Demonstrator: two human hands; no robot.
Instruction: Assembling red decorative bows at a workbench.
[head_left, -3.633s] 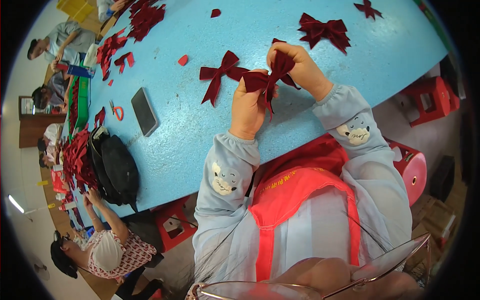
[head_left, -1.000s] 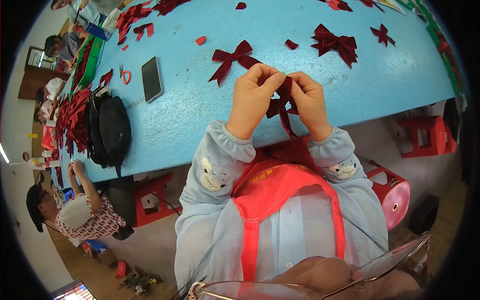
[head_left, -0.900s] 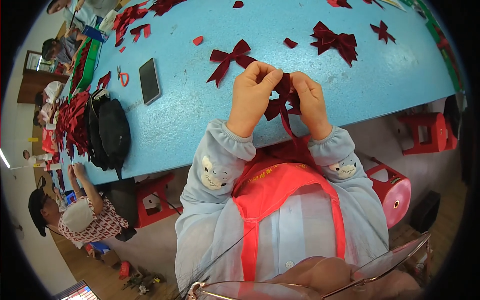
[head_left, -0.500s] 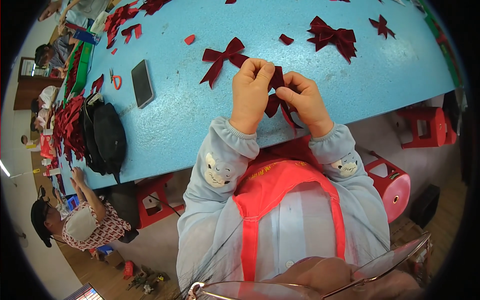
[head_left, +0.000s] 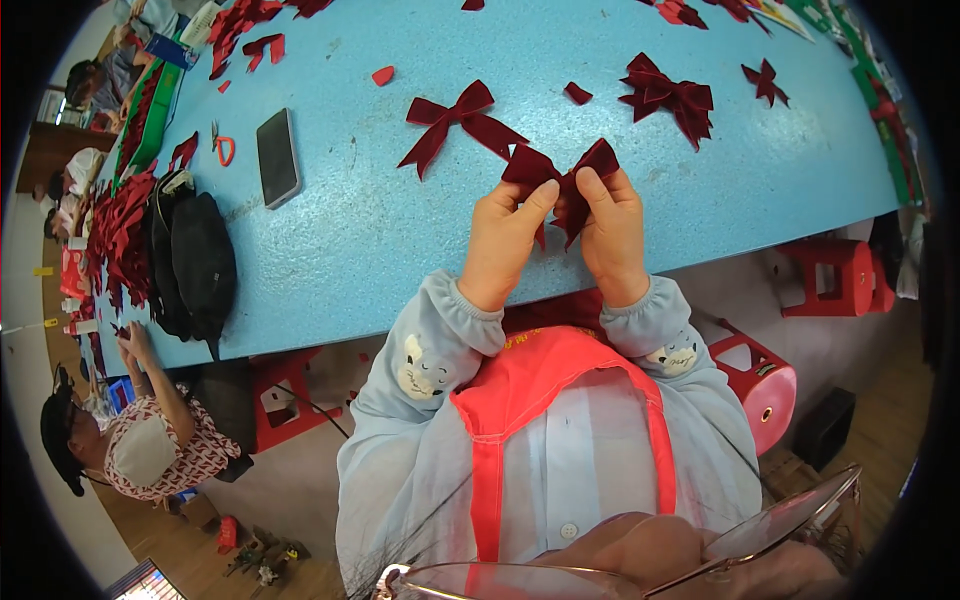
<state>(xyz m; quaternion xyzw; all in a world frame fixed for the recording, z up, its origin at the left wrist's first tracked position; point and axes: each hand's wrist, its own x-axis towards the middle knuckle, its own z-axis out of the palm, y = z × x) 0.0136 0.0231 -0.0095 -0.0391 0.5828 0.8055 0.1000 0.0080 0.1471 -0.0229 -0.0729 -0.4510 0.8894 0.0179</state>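
Observation:
Between my hands is a dark red velvet bow (head_left: pixel 565 190), two loops up and tails hanging below. My left hand (head_left: pixel 508 235) pinches its left loop with the thumb in front. My right hand (head_left: pixel 612 225) grips the right loop the same way, thumb close to the knot. Just beyond lies a finished velvet bow (head_left: pixel 455 118), flat on the blue table (head_left: pixel 340 250), one tail reaching toward the held bow. Farther right rest a pile of bows (head_left: pixel 668 97) and a small bow (head_left: pixel 765 84). The fingers behind the held bow are partly hidden.
A phone (head_left: pixel 278 158), orange-handled snips (head_left: pixel 222 146) and a black bag (head_left: pixel 195 260) lie to the left. Red velvet pieces (head_left: pixel 120 235) heap beside the bag. Another person (head_left: pixel 165 440) works at the table's left. Red stools (head_left: pixel 750 385) stand at the right.
My hands have turned the bow upright and spread its loops, which were bunched between the fingers before. The right hand has shifted slightly left and nearer. The view has moved a little.

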